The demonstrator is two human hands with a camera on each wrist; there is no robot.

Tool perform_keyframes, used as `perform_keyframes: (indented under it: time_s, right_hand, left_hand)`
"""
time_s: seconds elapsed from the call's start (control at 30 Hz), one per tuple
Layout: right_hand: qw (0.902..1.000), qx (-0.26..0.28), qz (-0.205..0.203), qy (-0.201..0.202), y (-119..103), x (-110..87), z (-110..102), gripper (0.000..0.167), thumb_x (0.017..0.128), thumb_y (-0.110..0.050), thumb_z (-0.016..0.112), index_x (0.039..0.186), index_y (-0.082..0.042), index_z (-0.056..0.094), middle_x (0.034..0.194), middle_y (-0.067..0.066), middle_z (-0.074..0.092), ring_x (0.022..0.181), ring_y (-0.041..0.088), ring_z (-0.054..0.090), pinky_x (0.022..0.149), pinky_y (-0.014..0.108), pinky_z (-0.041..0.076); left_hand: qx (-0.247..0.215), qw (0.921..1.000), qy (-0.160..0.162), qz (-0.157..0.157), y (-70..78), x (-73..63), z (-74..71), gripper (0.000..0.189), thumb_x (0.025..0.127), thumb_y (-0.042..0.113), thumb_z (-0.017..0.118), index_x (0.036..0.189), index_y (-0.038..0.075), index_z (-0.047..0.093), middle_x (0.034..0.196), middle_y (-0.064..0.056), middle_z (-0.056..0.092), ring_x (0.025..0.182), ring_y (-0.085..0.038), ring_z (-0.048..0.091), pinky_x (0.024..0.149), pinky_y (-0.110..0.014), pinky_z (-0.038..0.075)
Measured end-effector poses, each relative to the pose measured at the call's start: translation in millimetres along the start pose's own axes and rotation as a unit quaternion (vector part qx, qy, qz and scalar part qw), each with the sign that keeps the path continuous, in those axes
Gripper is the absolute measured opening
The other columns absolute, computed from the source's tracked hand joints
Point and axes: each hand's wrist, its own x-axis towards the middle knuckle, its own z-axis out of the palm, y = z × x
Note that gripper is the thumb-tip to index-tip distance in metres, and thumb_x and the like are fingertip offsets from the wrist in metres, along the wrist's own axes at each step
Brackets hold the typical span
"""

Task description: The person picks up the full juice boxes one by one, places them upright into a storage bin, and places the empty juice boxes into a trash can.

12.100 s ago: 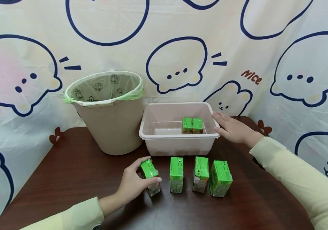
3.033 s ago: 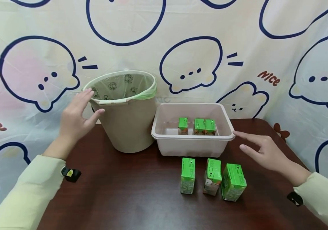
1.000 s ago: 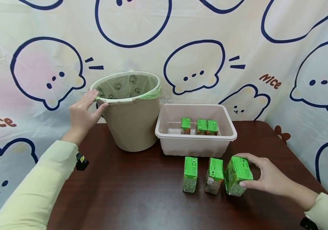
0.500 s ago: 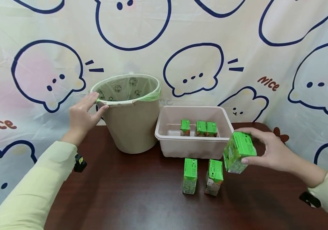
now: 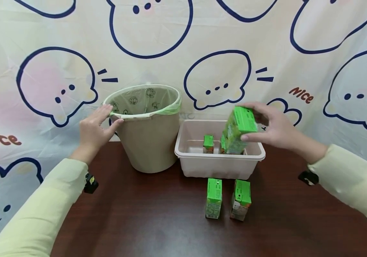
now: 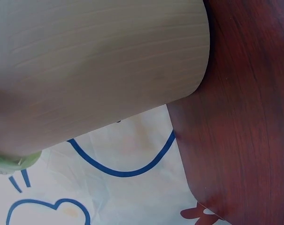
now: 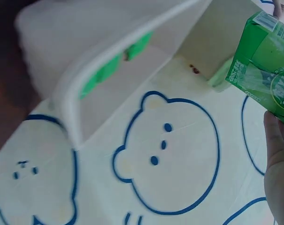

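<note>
My right hand (image 5: 278, 130) pinches a green drink carton (image 5: 240, 125) between thumb and fingers, holding it tilted over the right half of the pale tub (image 5: 217, 167). The right wrist view shows the same carton (image 7: 261, 61) raised above the tub's rim. Inside the tub, one small green-topped carton (image 5: 208, 142) stands alone; others (image 5: 223, 144) behind the held carton are mostly hidden. My left hand (image 5: 94, 130) rests with extended fingers on the left rim of the beige bin (image 5: 144, 146). In the left wrist view, the bin's wall (image 6: 109, 61) fills much of the picture.
Two more cartons, a left one (image 5: 214, 196) and a right one (image 5: 241, 198), stand upright on the dark wooden table (image 5: 157, 221) in front of the tub. A printed bag (image 5: 141, 101) lines the bin. A patterned curtain (image 5: 157, 67) hangs close behind.
My right hand has gripped the rightmost carton, lifted it off the table and carried it leftward over the tub. Earlier, my left hand held another carton; three cartons later stood in the tub.
</note>
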Motion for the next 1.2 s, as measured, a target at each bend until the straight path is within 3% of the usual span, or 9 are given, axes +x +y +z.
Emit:
perform_keyframes:
  time_s: [0.33, 0.6, 0.97, 1.2]
  right_hand:
    - [0.9970, 0.077, 0.012, 0.000, -9, 79.3, 21, 0.069, 0.081, -0.008, 0.079, 0.142, -0.008, 0.047, 0.122, 0.008, 0.055, 0.108, 0.021, 0.059, 0.092, 0.028, 0.049]
    - [0.9888, 0.145, -0.001, 0.036, -16, 132.5, 47, 0.069, 0.081, -0.004, 0.077, 0.142, -0.004, 0.044, 0.129, 0.011, 0.051, 0.114, 0.023, 0.057, 0.096, 0.034, 0.048]
    - [0.9798, 0.183, -0.018, 0.078, -52, 171.3, 78, 0.065, 0.085, -0.004, 0.070, 0.142, 0.005, 0.040, 0.127, 0.018, 0.050, 0.108, 0.024, 0.056, 0.095, 0.033, 0.047]
    - [0.9732, 0.213, 0.016, 0.085, -56, 190.8, 100, 0.069, 0.085, -0.007, 0.072, 0.144, 0.002, 0.038, 0.132, 0.016, 0.046, 0.117, 0.021, 0.053, 0.098, 0.025, 0.043]
  left_hand:
    - [0.002, 1.0000, -0.002, -0.004, 0.3, -1.0, -1.8, 0.081, 0.087, 0.072, 0.050, 0.120, 0.000, 0.068, 0.119, -0.019, 0.064, 0.112, -0.037, 0.060, 0.093, -0.054, 0.047]
    - [-0.006, 1.0000, 0.001, -0.006, 1.3, 0.5, -3.1, 0.082, 0.085, 0.073, 0.050, 0.119, 0.000, 0.068, 0.117, -0.019, 0.065, 0.112, -0.036, 0.061, 0.093, -0.053, 0.047]
    - [0.006, 0.9998, -0.017, -0.002, -0.9, 3.0, -3.6, 0.083, 0.086, 0.072, 0.051, 0.119, -0.002, 0.067, 0.117, -0.020, 0.064, 0.113, -0.037, 0.060, 0.095, -0.051, 0.046]
    - [0.014, 0.9997, -0.019, 0.000, -0.9, 2.5, -4.8, 0.084, 0.086, 0.073, 0.049, 0.119, -0.002, 0.067, 0.118, -0.019, 0.065, 0.113, -0.036, 0.060, 0.095, -0.052, 0.046]
